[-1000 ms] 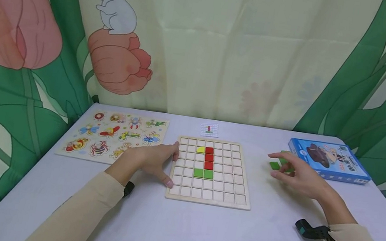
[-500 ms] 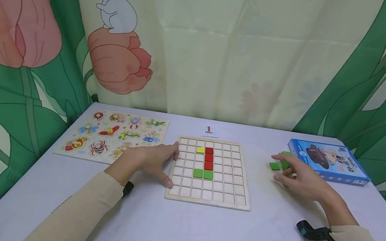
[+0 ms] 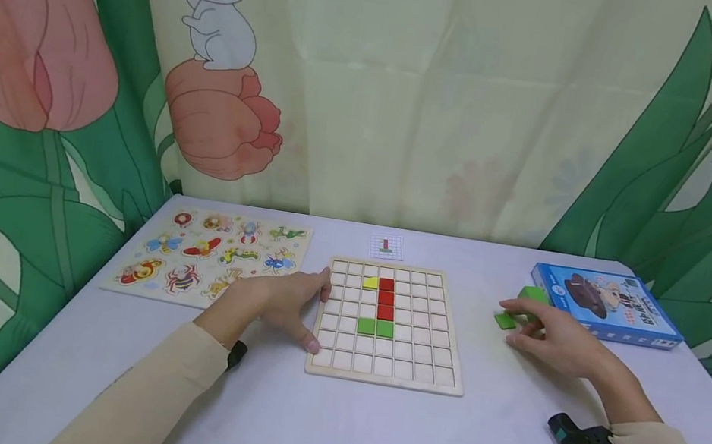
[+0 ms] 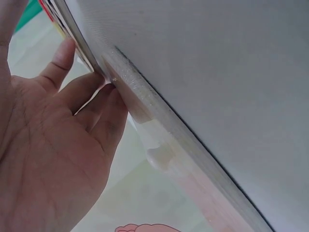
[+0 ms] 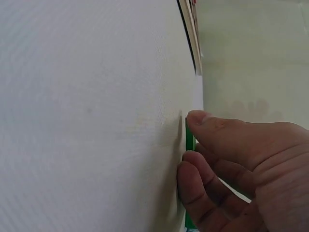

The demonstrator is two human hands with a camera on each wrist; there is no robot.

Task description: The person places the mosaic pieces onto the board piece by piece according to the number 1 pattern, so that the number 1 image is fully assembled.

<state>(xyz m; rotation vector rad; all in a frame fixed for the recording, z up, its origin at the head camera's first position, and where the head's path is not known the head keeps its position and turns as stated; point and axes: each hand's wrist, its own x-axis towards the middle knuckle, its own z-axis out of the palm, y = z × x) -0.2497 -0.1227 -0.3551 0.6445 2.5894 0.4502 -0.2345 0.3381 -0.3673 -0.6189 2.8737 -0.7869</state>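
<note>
A wooden grid board (image 3: 421,384) lies mid-table, with several tiles in its squares: a yellow tile (image 3: 371,282), red tiles (image 3: 385,312) in a column and two green tiles (image 3: 366,326) below. My left hand (image 3: 275,302) rests along the board's left edge, thumb and forefinger spread. In the left wrist view its fingers (image 4: 111,111) look extended. Right of the board, my right hand (image 3: 559,338) pinches a loose green tile (image 3: 505,321) between thumb and finger. The right wrist view shows that tile's edge (image 5: 189,135) under the thumb. More green tiles (image 3: 533,293) lie behind the fingers.
A blue box (image 3: 613,306) stands at the back right, close behind my right hand. On the left lies an insect picture board (image 3: 149,241), partly behind my left hand. A small card with a grid pattern (image 3: 387,246) lies beyond the grid board.
My right thumb and finger have closed in on the loose green tile, which has shifted slightly toward me. My left hand stays at the board's edge. The head view has tilted up a little.
</note>
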